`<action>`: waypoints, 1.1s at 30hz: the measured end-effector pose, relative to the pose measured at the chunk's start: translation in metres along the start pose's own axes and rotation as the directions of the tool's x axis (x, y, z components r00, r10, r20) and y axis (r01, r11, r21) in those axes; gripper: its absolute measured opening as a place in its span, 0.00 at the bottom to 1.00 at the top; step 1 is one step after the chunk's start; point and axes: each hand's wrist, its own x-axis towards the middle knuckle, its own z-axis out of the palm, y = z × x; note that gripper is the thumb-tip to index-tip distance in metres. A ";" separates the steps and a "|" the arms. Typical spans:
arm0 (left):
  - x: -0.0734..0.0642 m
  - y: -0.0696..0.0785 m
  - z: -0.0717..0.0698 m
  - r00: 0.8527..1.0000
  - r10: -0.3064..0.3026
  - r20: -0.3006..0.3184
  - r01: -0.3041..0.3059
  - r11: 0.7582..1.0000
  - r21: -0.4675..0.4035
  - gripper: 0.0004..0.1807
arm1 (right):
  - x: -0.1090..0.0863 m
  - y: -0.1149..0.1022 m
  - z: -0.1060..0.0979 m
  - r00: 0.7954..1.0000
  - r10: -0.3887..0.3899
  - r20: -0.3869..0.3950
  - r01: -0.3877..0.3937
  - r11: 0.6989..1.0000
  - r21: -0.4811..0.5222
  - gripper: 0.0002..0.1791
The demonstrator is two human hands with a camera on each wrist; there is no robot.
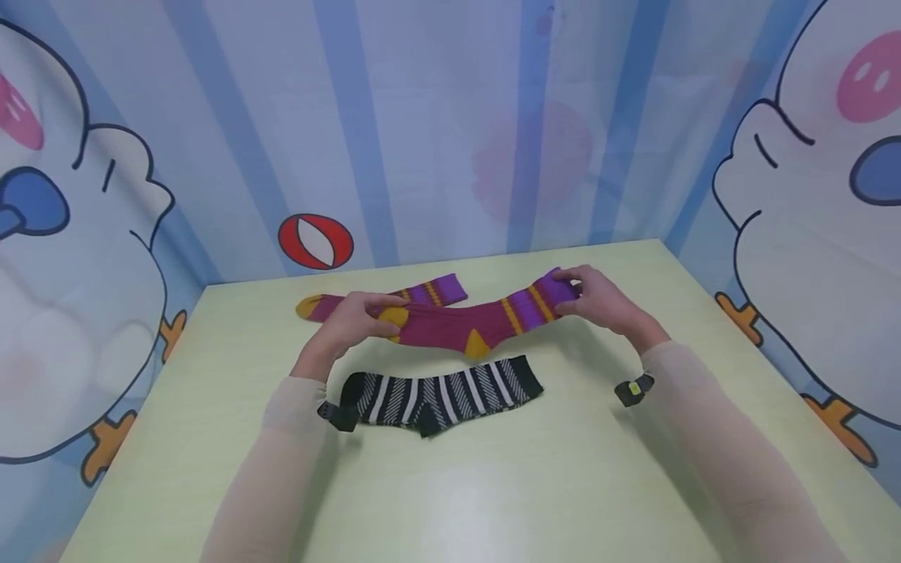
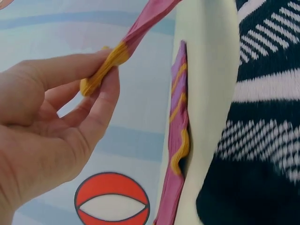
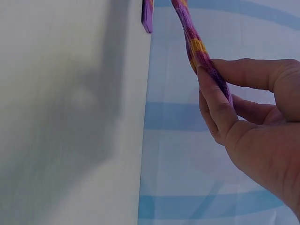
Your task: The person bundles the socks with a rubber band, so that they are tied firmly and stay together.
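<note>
A magenta sock (image 1: 443,327) with a yellow toe and heel and a purple striped cuff is stretched between both hands, raised off the table. My left hand (image 1: 355,319) pinches its yellow toe (image 2: 105,70) between thumb and fingers. At the other end, my right hand (image 1: 598,299) pinches the purple cuff (image 3: 218,79). A second sock of the same pattern (image 1: 439,291) lies flat behind, partly hidden by the left hand and the held sock. Nearer the body, a black-and-white patterned sock (image 1: 443,393) lies flat on the table.
The pale yellow table (image 1: 450,500) meets a blue-striped backdrop (image 1: 436,141) along its far edge. Side panels with large cartoon figures (image 1: 809,258) flank the table. Small dark devices (image 1: 633,389) are strapped at both wrists.
</note>
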 end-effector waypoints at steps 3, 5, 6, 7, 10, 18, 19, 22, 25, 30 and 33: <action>-0.011 -0.005 -0.007 0.999 0.012 0.033 -0.012 1.000 -0.003 0.27 | -0.005 -0.005 0.009 0.999 -0.033 0.008 0.033 0.998 -0.044 0.32; -0.016 -0.007 -0.011 0.998 0.024 0.055 -0.024 1.000 -0.003 0.27 | -0.010 -0.008 0.012 0.999 -0.047 0.013 0.048 0.997 -0.065 0.31; -0.018 -0.008 -0.013 0.997 0.029 0.065 -0.029 1.000 -0.001 0.27 | -0.012 -0.009 0.014 0.999 -0.051 0.018 0.053 0.996 -0.076 0.31; -0.021 -0.009 -0.015 0.997 0.031 0.072 -0.031 1.000 0.000 0.27 | -0.014 -0.010 0.015 0.998 -0.051 0.024 0.052 0.995 -0.083 0.31; -0.030 -0.012 -0.022 0.996 0.030 0.086 -0.031 0.999 0.014 0.27 | -0.020 -0.015 0.018 0.999 -0.009 0.044 0.012 0.996 -0.085 0.32; -0.048 -0.023 -0.040 0.981 0.073 0.180 -0.076 0.997 0.013 0.27 | -0.031 -0.024 0.028 0.984 0.104 0.143 -0.105 0.994 -0.004 0.33; -0.050 -0.026 -0.043 0.979 0.071 0.191 -0.075 0.997 0.014 0.27 | -0.032 -0.024 0.030 0.983 0.100 0.157 -0.101 0.995 -0.001 0.33; -0.056 -0.033 -0.048 0.972 0.079 0.222 -0.085 0.996 0.016 0.27 | -0.035 -0.025 0.038 0.979 0.087 0.184 -0.088 0.996 -0.005 0.32; -0.060 -0.038 -0.051 0.964 0.098 0.246 -0.106 0.994 0.020 0.26 | -0.037 -0.027 0.044 0.975 0.078 0.206 -0.075 0.997 -0.022 0.32; -0.066 -0.046 -0.056 0.964 0.090 0.250 -0.105 0.993 0.047 0.25 | -0.040 -0.032 0.053 0.967 0.083 0.242 -0.075 0.996 -0.042 0.31; -0.070 -0.050 -0.059 0.964 0.070 0.255 -0.087 0.995 0.057 0.25 | -0.041 -0.034 0.060 0.961 0.087 0.263 -0.076 0.996 -0.055 0.31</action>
